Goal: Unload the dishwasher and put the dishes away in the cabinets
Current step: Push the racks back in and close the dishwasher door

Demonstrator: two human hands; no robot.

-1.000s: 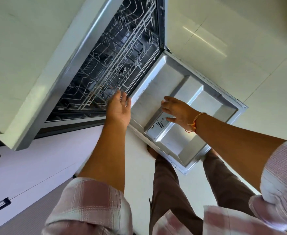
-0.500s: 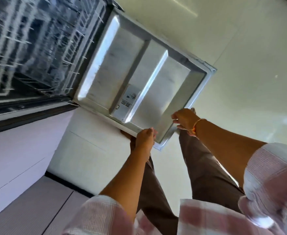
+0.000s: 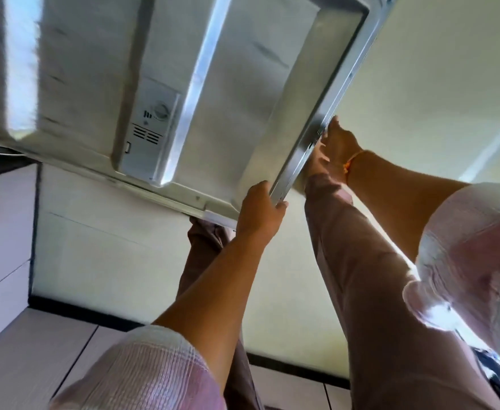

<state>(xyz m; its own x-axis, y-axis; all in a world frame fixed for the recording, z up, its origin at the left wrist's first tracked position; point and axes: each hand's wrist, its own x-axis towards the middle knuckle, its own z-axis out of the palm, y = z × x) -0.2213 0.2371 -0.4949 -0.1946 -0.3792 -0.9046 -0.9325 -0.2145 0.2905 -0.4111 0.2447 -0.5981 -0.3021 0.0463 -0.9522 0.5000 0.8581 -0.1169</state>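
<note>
The steel dishwasher door hangs open and fills the upper part of the view, its detergent dispenser facing me. My left hand grips the door's near corner, fingers curled round the top edge. My right hand, with an orange thread at the wrist, holds the same edge farther along, its fingers under the rim. The racks and any dishes are out of the frame.
White cabinet fronts stand at the left beside a pale tiled floor. My legs in brown trousers stand just below the door. A wood-look surface lies at the bottom left.
Both hands left the rack and the door's inner face and took hold of the door's outer edge. The view swung down and closer, so the racks have dropped out of sight.
</note>
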